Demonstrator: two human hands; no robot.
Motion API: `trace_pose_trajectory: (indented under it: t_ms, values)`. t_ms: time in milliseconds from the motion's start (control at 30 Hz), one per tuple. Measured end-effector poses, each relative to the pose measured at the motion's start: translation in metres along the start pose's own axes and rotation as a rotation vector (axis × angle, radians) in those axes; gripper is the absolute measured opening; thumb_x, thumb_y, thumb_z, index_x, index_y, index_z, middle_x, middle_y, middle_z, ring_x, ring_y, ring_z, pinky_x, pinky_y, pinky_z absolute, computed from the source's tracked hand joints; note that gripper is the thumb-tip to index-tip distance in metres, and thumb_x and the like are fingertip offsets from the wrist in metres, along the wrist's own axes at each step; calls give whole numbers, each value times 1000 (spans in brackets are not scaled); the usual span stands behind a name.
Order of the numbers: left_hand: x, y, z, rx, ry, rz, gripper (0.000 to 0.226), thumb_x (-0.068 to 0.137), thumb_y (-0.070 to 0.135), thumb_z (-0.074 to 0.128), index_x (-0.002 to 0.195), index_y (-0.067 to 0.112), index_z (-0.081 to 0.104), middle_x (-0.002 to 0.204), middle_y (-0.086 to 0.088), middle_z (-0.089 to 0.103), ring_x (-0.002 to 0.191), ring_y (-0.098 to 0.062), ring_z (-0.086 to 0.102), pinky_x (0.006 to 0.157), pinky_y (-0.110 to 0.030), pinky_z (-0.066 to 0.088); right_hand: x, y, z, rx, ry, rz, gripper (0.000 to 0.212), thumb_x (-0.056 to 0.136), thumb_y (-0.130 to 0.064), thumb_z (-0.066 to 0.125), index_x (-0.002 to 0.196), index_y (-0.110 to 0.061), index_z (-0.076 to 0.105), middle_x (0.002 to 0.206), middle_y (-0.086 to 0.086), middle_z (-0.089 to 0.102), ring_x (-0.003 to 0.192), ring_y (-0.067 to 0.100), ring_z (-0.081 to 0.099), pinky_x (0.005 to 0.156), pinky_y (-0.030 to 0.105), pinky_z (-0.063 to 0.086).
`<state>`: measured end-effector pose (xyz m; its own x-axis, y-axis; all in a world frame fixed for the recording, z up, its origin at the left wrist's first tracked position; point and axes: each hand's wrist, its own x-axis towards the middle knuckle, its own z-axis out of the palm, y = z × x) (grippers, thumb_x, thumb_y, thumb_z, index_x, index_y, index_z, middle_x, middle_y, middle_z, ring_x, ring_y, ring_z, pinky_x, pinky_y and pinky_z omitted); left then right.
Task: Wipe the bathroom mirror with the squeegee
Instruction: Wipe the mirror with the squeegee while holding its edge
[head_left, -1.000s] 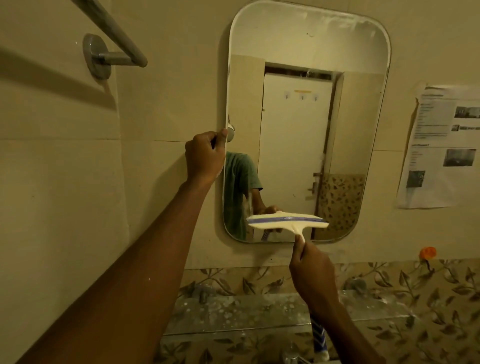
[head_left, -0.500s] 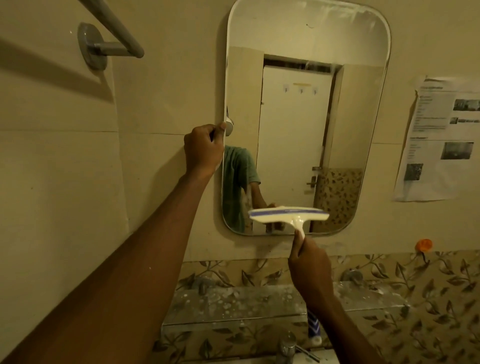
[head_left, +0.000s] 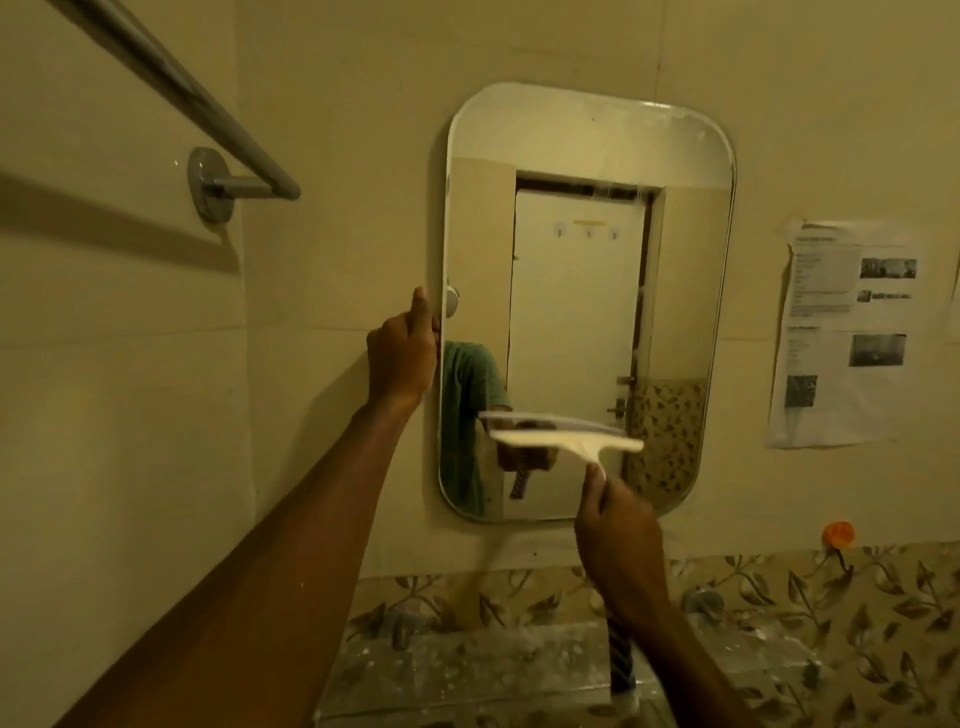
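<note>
A tall mirror (head_left: 582, 156) with rounded corners hangs on the beige tiled wall. It reflects a white door and a green sleeve. My left hand (head_left: 402, 353) grips the mirror's left edge at mid height. My right hand (head_left: 615, 530) holds the handle of a cream squeegee (head_left: 566, 441) with a purple-striped blade. The blade lies roughly level across the lower part of the glass, and its reflection shows just above it. Whether the blade touches the glass I cannot tell.
A metal towel rail (head_left: 208, 104) juts from the left wall at upper left. A printed paper sheet (head_left: 847, 332) is stuck to the wall right of the mirror. Below it are an orange hook (head_left: 837, 535), leaf-patterned tiles and a spotted glass shelf (head_left: 467, 670).
The view has tilted up, so the mirror sits lower in the frame. The squeegee has tilted slightly, right end lower, and sits higher above the mirror's bottom edge. My left hand still holds the mirror's edge.
</note>
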<state>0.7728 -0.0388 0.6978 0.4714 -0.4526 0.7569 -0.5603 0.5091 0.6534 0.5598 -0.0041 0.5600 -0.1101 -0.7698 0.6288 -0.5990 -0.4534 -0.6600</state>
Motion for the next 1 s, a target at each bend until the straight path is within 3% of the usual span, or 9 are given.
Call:
trace_pose_trajectory:
  t_ms: [133,300,400,500,600,733,833,1000]
  values:
    - [1,0,-1,-97,-10,-120,71,99,53,22,81,0,67,77,-19,69,69,-27,67,66,-33,55,77,-69,-31,43,78,-123,44,105,-33,31,68,-20,50,57,-3,51,45,7,45,36,10,31]
    - [0,2,-1,-120,-20,-135,66,99,52,20,80,9,66,80,-16,69,73,-26,67,71,-34,56,161,-152,-65,89,126,-213,45,105,-36,30,67,-20,50,60,-2,55,48,10,53,47,21,43]
    - [0,2,-2,-106,-26,-113,70,100,51,19,87,3,68,83,-15,70,75,-22,67,72,-31,54,194,-192,-77,127,164,-236,44,104,-37,32,69,-18,50,65,-1,57,56,12,59,59,27,53]
    - [-1,6,-5,-79,-16,-95,72,100,49,17,87,-2,66,83,-16,68,68,-16,62,66,-24,49,212,-212,-78,93,185,-266,41,104,-36,32,80,-13,55,67,-1,57,60,13,60,64,27,53]
    - [2,5,-4,-71,-29,-124,78,99,51,13,90,-6,66,83,-20,68,66,-16,62,64,-22,48,205,-207,-71,51,164,-271,37,104,-37,34,87,-13,58,70,0,59,57,9,56,57,25,47]
    - [7,6,-4,-201,-78,-238,77,97,57,12,79,6,67,74,-13,68,72,-25,65,77,-37,55,158,-166,-47,22,67,-257,36,103,-38,35,93,-13,59,71,0,63,54,8,59,46,20,44]
    - [8,9,-8,-284,-116,-278,74,98,57,15,73,9,65,70,-13,66,71,-29,65,73,-40,57,104,-125,-24,77,8,-197,34,102,-42,33,84,-20,52,69,0,62,51,7,56,45,19,45]
    - [7,10,-10,-297,-143,-268,72,100,54,15,75,6,64,70,-15,64,66,-25,63,61,-31,53,56,-89,-15,-57,-62,-139,35,103,-37,33,90,-14,55,64,-8,52,54,3,50,46,16,32]
